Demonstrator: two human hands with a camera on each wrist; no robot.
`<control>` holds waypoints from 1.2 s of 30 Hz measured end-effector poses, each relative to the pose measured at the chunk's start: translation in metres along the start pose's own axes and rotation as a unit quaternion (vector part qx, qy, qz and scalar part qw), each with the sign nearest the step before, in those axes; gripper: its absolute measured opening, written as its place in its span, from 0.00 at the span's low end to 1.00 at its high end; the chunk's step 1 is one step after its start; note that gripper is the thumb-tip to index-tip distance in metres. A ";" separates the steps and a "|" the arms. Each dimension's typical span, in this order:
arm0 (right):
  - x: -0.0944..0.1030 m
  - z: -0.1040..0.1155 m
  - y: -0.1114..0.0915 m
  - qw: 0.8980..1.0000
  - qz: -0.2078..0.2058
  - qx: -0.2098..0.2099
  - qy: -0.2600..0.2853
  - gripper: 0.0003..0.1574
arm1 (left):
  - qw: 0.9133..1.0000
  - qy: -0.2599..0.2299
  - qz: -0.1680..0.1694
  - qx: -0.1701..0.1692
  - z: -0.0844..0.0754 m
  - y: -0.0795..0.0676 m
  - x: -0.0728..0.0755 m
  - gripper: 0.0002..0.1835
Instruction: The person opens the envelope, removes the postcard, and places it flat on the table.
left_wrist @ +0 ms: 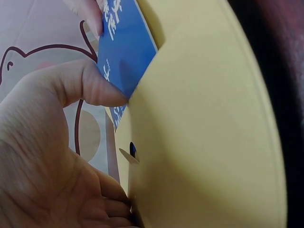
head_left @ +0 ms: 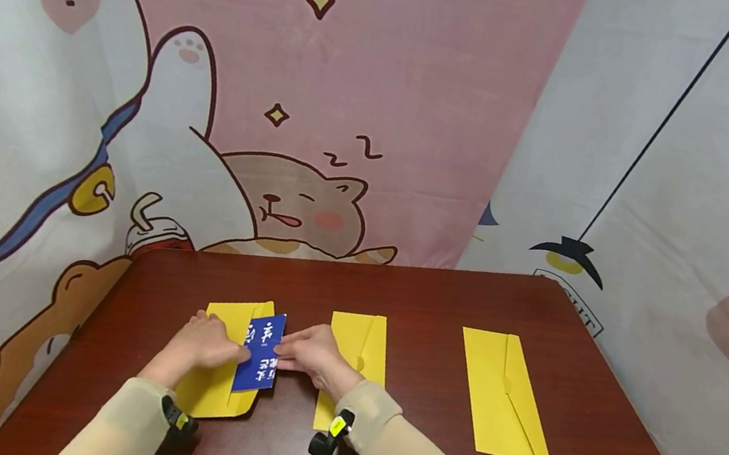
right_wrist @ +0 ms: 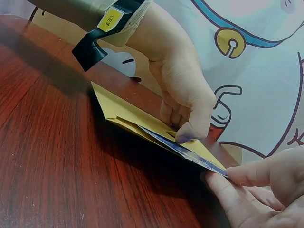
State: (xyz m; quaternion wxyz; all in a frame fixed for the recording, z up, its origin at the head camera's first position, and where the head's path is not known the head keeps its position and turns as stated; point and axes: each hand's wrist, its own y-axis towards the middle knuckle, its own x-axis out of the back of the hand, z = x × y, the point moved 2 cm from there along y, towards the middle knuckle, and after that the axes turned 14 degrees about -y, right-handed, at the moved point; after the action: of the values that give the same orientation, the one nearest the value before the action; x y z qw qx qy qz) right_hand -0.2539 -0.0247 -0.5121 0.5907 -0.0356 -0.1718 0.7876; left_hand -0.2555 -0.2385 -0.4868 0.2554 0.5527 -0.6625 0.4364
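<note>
On the left of the table, a yellow envelope (head_left: 211, 392) lies with its flap side up. A blue card (head_left: 260, 360) with white writing sticks out of the envelope's opening on the right. My left hand (head_left: 204, 345) holds the envelope, its thumb pressing at the card's edge. From the other side my right hand (head_left: 313, 355) pinches the card's outer edge between thumb and fingers. In the left wrist view the card (left_wrist: 128, 52) slants into the opening of the envelope (left_wrist: 204, 123). The card's inner part is hidden inside.
A second yellow envelope (head_left: 357, 334) lies under my right forearm, partly covered by it. Farther right lies a third yellow envelope (head_left: 497, 399). The dark red wooden table (head_left: 422, 420) ends at a cartoon-print cloth (head_left: 435, 114) behind it.
</note>
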 end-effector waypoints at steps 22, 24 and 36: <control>0.024 -0.003 -0.004 0.999 0.000 -0.001 0.033 0.09 | 1.000 0.009 -0.005 -0.003 0.000 0.001 -0.001 0.57; 0.027 -0.004 -0.004 0.999 0.003 0.000 0.034 0.09 | 1.000 0.010 -0.004 -0.003 0.000 0.002 -0.001 0.57; 0.045 -0.005 -0.008 1.000 0.009 0.001 0.028 0.12 | 1.000 0.006 -0.002 -0.003 -0.001 0.001 0.000 0.58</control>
State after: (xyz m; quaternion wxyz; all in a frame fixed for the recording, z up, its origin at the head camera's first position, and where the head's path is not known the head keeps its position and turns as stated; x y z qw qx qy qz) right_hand -0.2590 0.0212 -0.5077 0.5883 -0.0584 -0.1539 0.7917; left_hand -0.2567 -0.2379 -0.4868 0.2617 0.5509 -0.6612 0.4368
